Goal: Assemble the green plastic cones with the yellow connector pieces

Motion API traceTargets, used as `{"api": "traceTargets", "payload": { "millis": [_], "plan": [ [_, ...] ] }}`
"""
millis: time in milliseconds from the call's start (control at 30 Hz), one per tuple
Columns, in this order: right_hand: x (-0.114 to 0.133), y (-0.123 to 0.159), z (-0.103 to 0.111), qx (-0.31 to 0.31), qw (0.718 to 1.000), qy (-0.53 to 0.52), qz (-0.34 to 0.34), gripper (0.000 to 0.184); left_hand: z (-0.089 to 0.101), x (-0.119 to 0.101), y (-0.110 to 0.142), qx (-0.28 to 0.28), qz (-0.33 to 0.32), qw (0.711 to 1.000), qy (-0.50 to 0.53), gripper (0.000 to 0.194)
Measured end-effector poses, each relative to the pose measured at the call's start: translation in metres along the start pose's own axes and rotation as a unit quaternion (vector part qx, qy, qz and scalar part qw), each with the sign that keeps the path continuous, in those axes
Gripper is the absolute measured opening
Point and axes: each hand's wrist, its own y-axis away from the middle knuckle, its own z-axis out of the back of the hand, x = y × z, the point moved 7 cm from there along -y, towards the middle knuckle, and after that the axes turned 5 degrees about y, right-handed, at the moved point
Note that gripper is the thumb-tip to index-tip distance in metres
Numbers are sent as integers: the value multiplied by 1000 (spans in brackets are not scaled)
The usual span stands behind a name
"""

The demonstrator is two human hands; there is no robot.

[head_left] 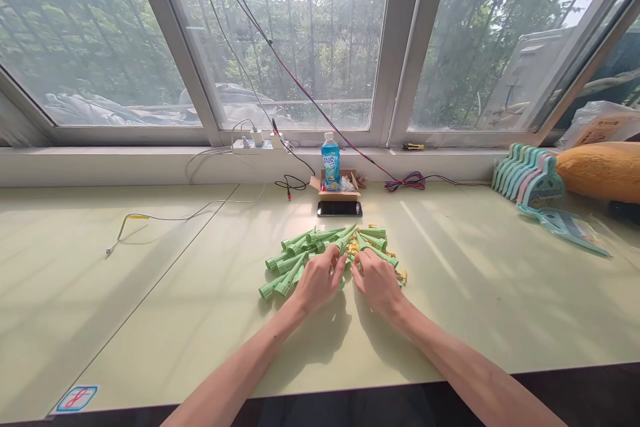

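Note:
A pile of pale green, hollow, cone-shaped plastic spikes (287,261) with ribbed ends lies on the table before me. Small yellow plastic pieces (403,276) are heaped at its right side, partly under the spikes. My left hand (320,277) is closed at the middle of the pile, its fingers bent around a green spike (346,237) whose tip points away. Beside it, my right hand (376,278) has curled fingers among the yellow pieces, against another green spike (383,255). The right fingertips are partly hidden, so what they pinch cannot be made out.
Behind the pile lie a black phone (340,209) and a small cardboard box (340,196) with a blue bottle (331,163). Cables (407,181) run along the windowsill. Pastel hangers (530,177) and an orange plush item (600,170) are far right. A white cable (165,218) lies left.

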Motion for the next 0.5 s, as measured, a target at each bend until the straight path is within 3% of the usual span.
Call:
{"api": "traceTargets", "payload": {
  "millis": [267,500],
  "plan": [
    [12,5,14,-53,993,-101,24,15,2,6,3,-16,20,997,72,21],
    [16,19,4,-16,985,-160,67,6,3,8,4,-36,41,990,133,23]
  ]
}}
